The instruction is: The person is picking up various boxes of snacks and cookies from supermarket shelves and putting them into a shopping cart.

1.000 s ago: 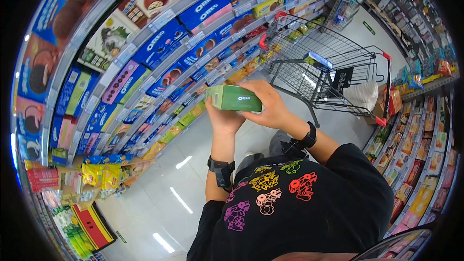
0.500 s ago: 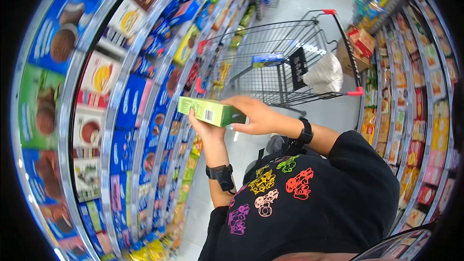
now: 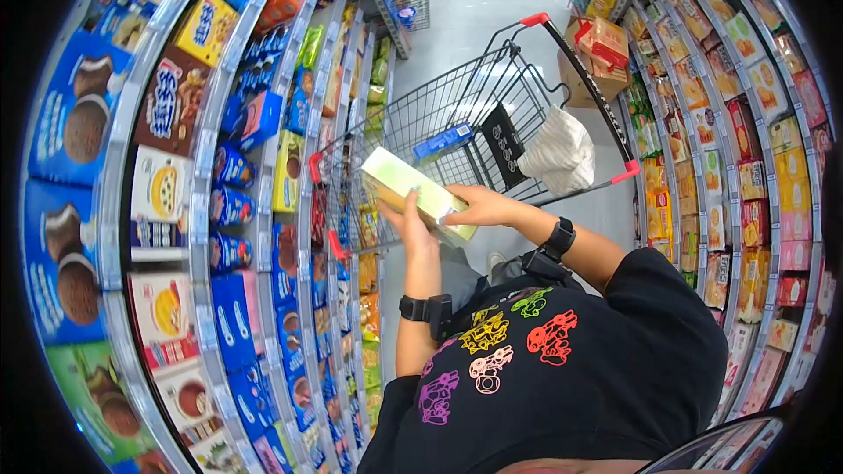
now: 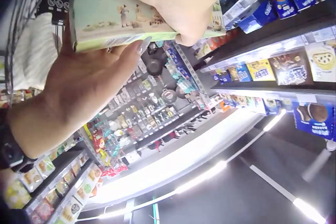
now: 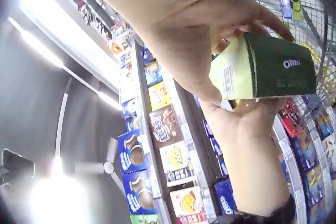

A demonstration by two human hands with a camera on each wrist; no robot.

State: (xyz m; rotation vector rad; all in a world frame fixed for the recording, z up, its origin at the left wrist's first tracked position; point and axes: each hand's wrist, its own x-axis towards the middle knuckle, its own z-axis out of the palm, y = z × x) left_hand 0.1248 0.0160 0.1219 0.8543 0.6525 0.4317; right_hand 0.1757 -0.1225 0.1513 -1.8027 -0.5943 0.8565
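Both hands hold a light green Oreo box (image 3: 399,177) over the front of the shopping cart (image 3: 369,136). My left hand (image 3: 411,225) grips its near side, thumb across the edge. At the right end, my right hand (image 3: 481,208) wraps the box. The right wrist view shows the box's dark green end panel (image 5: 283,69) with the Oreo logo, and a barcode on the lighter side. A printed face with small figures (image 4: 134,16) shows in the left wrist view.
In the cart lie a blue box (image 3: 443,142) and a white cloth-like bag (image 3: 562,154), beside a black sign (image 3: 500,147). Shelves of cookie packs (image 3: 167,193) line the left; more packaged snacks (image 3: 751,211) fill the right shelves. A cardboard box (image 3: 584,79) stands behind the cart.
The view has turned left to right along the aisle, so the cart now sits in front. The box has been turned from its dark end to a pale face, and stays held by both hands.
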